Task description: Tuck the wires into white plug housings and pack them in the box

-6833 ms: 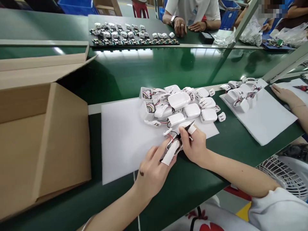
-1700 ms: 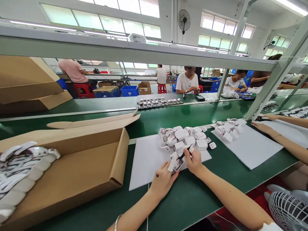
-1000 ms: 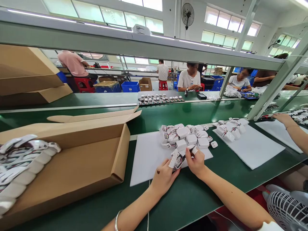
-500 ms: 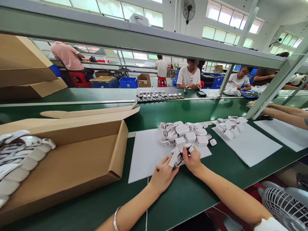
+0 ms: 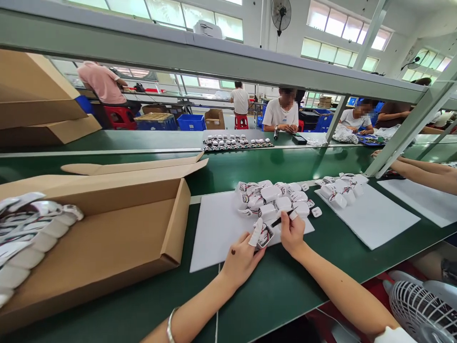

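Observation:
My left hand (image 5: pixel 243 259) is closed around a small white plastic housing (image 5: pixel 266 237), whose open side shows thin coloured wires inside. A white cover sits over one of its fingertips. To the right, my right hand (image 5: pixel 293 232) pinches slim black tweezers (image 5: pixel 278 221), which point left, just above and apart from the housing. One right fingertip is also covered in white. Just beyond both hands, a pile of similar white housings (image 5: pixel 271 193) with wires lies on a white sheet (image 5: pixel 214 233).
An open cardboard box (image 5: pixel 171 228) with rows of white housings stands at left. A second white sheet (image 5: pixel 378 214) bears more housings at right, near a slanted metal post (image 5: pixel 410 119). Another person's arms (image 5: pixel 424 174) reach in at far right. A fan (image 5: pixel 417 305) stands lower right.
My right hand has moved right and slightly back from the housing, bringing the black tweezers into clear view. My left hand stays in place with the housing.

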The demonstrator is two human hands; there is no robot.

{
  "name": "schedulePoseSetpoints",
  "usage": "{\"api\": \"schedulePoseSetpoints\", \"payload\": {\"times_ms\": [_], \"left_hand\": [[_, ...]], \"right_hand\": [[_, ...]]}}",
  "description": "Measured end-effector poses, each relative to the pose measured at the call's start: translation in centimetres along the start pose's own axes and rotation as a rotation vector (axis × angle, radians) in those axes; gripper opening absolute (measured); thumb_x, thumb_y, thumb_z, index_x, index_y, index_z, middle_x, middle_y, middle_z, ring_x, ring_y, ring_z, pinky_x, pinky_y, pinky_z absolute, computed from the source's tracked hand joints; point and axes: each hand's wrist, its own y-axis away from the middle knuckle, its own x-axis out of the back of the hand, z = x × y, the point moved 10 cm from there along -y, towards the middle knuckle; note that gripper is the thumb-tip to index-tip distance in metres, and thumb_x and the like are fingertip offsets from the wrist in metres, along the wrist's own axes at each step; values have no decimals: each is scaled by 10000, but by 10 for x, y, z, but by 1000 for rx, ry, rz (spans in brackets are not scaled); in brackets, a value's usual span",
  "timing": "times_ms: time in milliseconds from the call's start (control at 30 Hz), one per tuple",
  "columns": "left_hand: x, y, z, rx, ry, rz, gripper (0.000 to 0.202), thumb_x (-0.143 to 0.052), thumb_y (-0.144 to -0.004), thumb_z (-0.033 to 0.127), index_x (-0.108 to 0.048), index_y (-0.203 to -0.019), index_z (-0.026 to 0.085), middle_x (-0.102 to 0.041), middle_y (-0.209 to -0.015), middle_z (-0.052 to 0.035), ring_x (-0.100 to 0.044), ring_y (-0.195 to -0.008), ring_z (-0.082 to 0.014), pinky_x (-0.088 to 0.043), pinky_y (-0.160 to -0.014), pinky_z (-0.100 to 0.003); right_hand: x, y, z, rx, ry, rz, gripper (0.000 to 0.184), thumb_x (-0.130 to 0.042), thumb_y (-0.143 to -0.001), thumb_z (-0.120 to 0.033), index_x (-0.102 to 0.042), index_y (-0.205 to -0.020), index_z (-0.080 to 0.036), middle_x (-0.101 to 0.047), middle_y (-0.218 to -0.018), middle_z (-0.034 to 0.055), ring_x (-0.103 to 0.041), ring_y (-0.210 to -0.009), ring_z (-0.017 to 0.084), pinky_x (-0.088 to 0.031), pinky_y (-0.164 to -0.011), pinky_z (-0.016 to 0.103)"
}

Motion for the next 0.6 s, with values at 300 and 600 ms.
{"api": "schedulePoseSetpoints", "payload": {"times_ms": [300, 600], "left_hand": [[-8, 3, -11, 69, 39, -52, 437, -509, -884, 266, -431, -1305, 176, -643, -917, -68, -599, -841, -217, -521, -708, -319], [-5, 1, -12, 71, 32, -44, 516, -538, -864, 228, -373, -1350, 174, -626, -893, -52, -599, -816, -212, -516, -696, -314]], "right_hand": [[-36, 14, 2, -53, -20, -234, 285, -419, -947, -265, -530, -698, -180, -515, -608, 6, -481, -540, 123, -386, -508, 244], [-8, 0, -11, 25, -78, -97, 212, -412, -945, -244, -576, -827, -180, -595, -718, 48, -578, -664, 161, -455, -584, 269]]}}
